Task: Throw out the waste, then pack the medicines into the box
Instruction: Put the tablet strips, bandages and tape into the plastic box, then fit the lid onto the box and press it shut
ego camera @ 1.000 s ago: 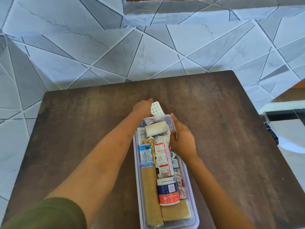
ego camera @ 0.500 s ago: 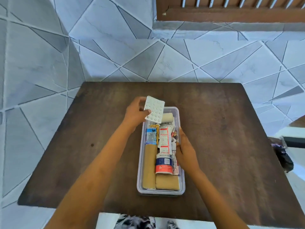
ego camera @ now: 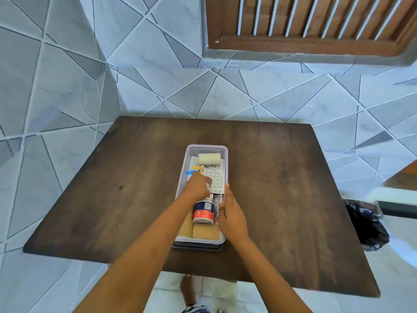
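A clear plastic box (ego camera: 223, 152) stands in the middle of the dark wooden table (ego camera: 282, 188), filled with medicines. A white pill blister sheet (ego camera: 215, 179) lies on top of the contents, and my left hand (ego camera: 196, 185) rests over the box with its fingertips on the sheet's near-left edge. A white gauze roll (ego camera: 209, 158) lies at the far end. A blue, white and red bottle (ego camera: 204, 210) lies near the middle, and tan bandage packs (ego camera: 205, 231) fill the near end. My right hand (ego camera: 230, 213) lies flat against the box's right wall.
A black plastic waste bag (ego camera: 365, 224) sits on the floor past the table's right edge. Tiled walls stand behind and to the left of the table, with a brown wooden window frame (ego camera: 311, 45) above. Bare table surface lies on both sides of the box.
My left hand has brought the blister sheet down from above the box's far end and laid it on the contents. The camera has pulled back and up.
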